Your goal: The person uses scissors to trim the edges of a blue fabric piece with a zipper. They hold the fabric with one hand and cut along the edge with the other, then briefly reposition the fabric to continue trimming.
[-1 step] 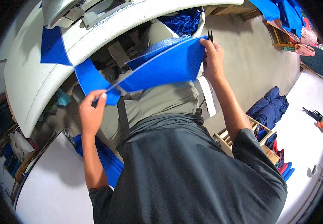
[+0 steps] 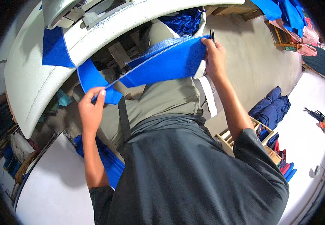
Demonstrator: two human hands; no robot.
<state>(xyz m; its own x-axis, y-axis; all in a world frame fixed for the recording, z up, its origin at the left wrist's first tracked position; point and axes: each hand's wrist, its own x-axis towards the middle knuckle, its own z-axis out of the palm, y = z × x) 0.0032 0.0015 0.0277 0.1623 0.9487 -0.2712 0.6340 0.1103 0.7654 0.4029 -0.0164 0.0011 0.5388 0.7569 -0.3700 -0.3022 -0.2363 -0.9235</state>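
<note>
A strip of blue fabric (image 2: 166, 65) with a pale stitched edge stretches between my two hands above my lap. My left hand (image 2: 91, 108) pinches its edge at the left between thumb and fingers. My right hand (image 2: 215, 62) grips the upper right corner. Two dark pointed blades, like those of thread snips (image 2: 212, 35), stick up from my right hand; their handle is hidden in it. Further blue pieces, joined in a chain, run from near my left hand up to a blue panel (image 2: 56, 48) draped over the white machine table (image 2: 27, 97).
Part of a sewing machine (image 2: 63, 13) stands on the table at the upper left. Beyond the fabric a pale sack (image 2: 158, 32) holds blue scraps. To my right are a wooden crate (image 2: 226, 142), dark blue cloth bundles (image 2: 269, 108) and a white surface (image 2: 309, 123).
My left hand has shifted very slightly up and left. The fabric's lower edge has risen a little, and the joined pieces have moved slightly. My right hand is almost still.
</note>
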